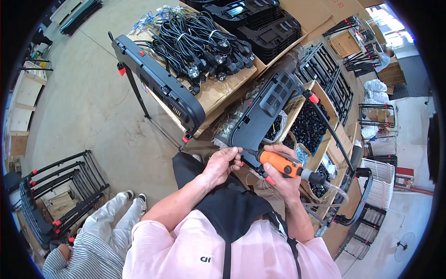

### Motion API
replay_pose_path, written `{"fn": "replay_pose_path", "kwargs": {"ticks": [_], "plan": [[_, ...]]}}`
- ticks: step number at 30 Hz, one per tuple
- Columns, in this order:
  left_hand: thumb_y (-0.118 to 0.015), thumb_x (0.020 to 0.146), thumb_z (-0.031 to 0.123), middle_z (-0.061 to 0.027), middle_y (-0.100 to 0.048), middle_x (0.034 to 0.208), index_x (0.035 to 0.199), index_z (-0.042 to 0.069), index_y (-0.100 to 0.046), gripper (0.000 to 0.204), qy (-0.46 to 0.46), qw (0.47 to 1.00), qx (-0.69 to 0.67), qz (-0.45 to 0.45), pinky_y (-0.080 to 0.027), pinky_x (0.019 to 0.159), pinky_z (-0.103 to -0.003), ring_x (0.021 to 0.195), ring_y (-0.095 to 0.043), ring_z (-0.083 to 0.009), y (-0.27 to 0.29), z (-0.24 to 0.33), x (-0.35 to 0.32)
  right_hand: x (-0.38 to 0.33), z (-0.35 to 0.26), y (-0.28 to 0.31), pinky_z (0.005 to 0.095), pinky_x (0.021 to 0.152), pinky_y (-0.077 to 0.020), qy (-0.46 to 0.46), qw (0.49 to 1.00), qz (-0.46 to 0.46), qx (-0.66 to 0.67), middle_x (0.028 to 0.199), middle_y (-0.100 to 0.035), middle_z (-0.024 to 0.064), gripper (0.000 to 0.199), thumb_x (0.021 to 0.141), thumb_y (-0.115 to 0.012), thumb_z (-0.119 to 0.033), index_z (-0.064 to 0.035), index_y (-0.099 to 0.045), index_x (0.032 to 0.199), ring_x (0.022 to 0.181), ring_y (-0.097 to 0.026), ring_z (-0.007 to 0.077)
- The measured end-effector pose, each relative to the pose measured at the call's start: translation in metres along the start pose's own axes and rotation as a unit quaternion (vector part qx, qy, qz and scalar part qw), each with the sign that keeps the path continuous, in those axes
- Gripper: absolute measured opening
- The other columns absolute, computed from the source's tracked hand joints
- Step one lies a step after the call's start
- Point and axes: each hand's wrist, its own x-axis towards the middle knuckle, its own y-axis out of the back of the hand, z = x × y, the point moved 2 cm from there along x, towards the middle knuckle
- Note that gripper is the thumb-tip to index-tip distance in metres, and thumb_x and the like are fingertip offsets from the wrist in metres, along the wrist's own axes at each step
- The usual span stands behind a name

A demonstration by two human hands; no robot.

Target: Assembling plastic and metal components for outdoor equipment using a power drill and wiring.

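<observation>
My right hand (284, 180) is wrapped round an orange power screwdriver (279, 163), whose dark bit points left. A clear hose runs from its back end. Close to the bit's tip, my left hand (222, 165) is closed in a pinch; whatever its fingers hold is too small to make out. Just beyond both hands, a black plastic housing (260, 114) with a vented cover sits at a slant, on a frame with black legs and red joints. A second black housing (158, 81) with a red switch stands to the left, also on black legs.
Black power cords (195, 46) with plugs lie heaped on a cardboard-topped surface ahead. Stacked black housings (269, 32) fill a carton behind. At right, a wooden bin (309, 123) holds many small black parts. Folded frames (65, 190) stand at left near a person in a striped shirt (86, 253).
</observation>
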Motion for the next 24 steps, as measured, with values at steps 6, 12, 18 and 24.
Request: {"fn": "replay_pose_path", "kwargs": {"ticks": [6, 12, 18, 24], "plan": [[-0.062, 0.111, 0.036, 0.0032, -0.064, 0.083, 0.11, 0.007, -0.068, 0.029, 0.039, 0.993, -0.104, 0.032, -0.054, 0.061, -0.026, 0.071, -0.063, -0.0106, -0.007, 0.002, 0.024, 0.015, -0.005, 0.003, 0.0422, 0.114, -0.0512, -0.001, 0.998, 0.004, 0.061, 0.135, -0.07, 0.018, 0.052, 0.092, -0.08, -0.002, -0.001, -0.056, 0.138, 0.13, -0.065, 0.0269], [-0.059, 0.113, 0.036, 0.0044, -0.061, 0.087, 0.113, 0.01, -0.066, 0.027, 0.041, 0.989, -0.142, 0.008, -0.05, 0.067, -0.024, 0.076, -0.059, -0.0107, -0.02, 0.007, 0.035, 0.023, -0.001, 0.001, 0.0422, 0.113, -0.0525, 0.009, 1.0, -0.003, 0.024, 0.135, -0.07, 0.0191, 0.051, 0.093, -0.08, -0.002, -0.0007, -0.057, 0.138, 0.127, -0.067, 0.0268], [-0.059, 0.113, 0.032, 0.0004, -0.065, 0.088, 0.12, 0.005, -0.067, 0.029, 0.061, 0.982, -0.177, -0.001, -0.056, 0.067, -0.027, 0.077, -0.065, -0.014, -0.019, 0.005, 0.04, 0.024, 0.004, 0.004, 0.042, 0.113, -0.0525, 0.002, 1.0, 0.007, 0.015, 0.134, -0.071, 0.0184, 0.05, 0.093, -0.08, -0.003, -0.0005, -0.057, 0.138, 0.127, -0.067, 0.0265], [-0.051, 0.116, 0.035, -0.0046, -0.069, 0.101, 0.127, 0.003, -0.066, 0.037, 0.048, 0.988, -0.147, -0.013, -0.061, 0.076, -0.031, 0.083, -0.068, -0.0179, -0.022, 0.0, 0.04, 0.035, 0.007, -0.003, 0.0413, 0.113, -0.0523, -0.004, 1.0, 0.009, -0.009, 0.136, -0.07, 0.0182, 0.051, 0.093, -0.079, -0.003, -0.0009, -0.057, 0.138, 0.127, -0.067, 0.0253]]}}
